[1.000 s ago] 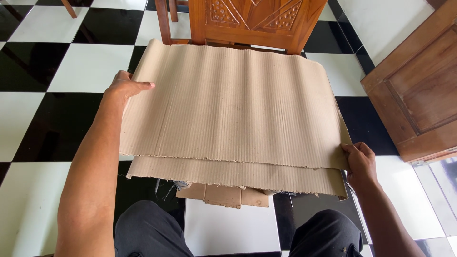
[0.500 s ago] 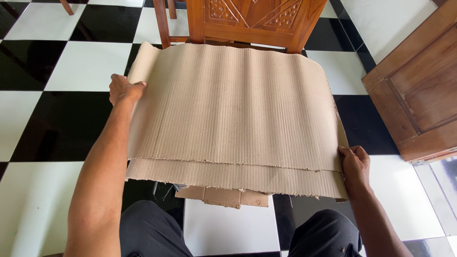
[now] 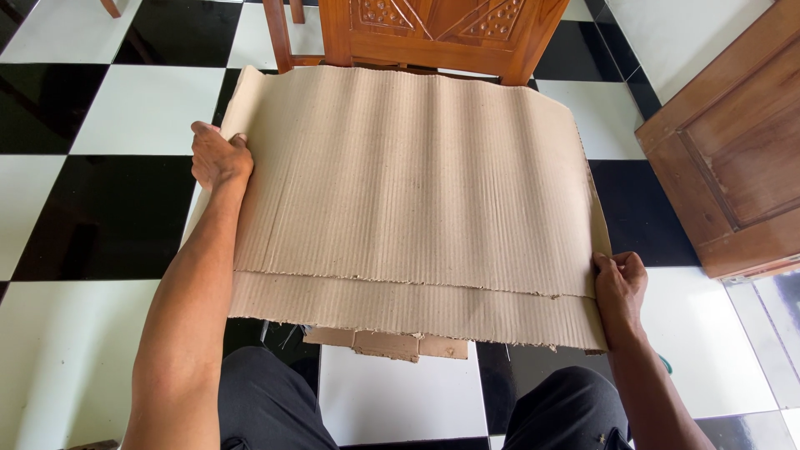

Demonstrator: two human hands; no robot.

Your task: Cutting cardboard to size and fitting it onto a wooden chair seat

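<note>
A stack of ribbed brown corrugated cardboard sheets (image 3: 408,192) lies spread in front of me, above my knees. My left hand (image 3: 218,157) grips the left edge of the stack, about halfway up. My right hand (image 3: 618,285) pinches the near right corner. The top sheet sits slightly back from the one under it, so a strip of the lower sheet (image 3: 417,312) shows along the near edge. A smaller, torn cardboard piece (image 3: 383,342) pokes out beneath.
A carved wooden chair (image 3: 433,33) stands just beyond the cardboard's far edge. A wooden door or cabinet panel (image 3: 733,158) is at the right. The floor is black and white tiles (image 3: 108,208). My dark-trousered knees (image 3: 275,400) are at the bottom.
My left hand slid down the left edge toward me. The sheets have been squared up, with less offset at the near edge. My right hand stayed at the near right corner.
</note>
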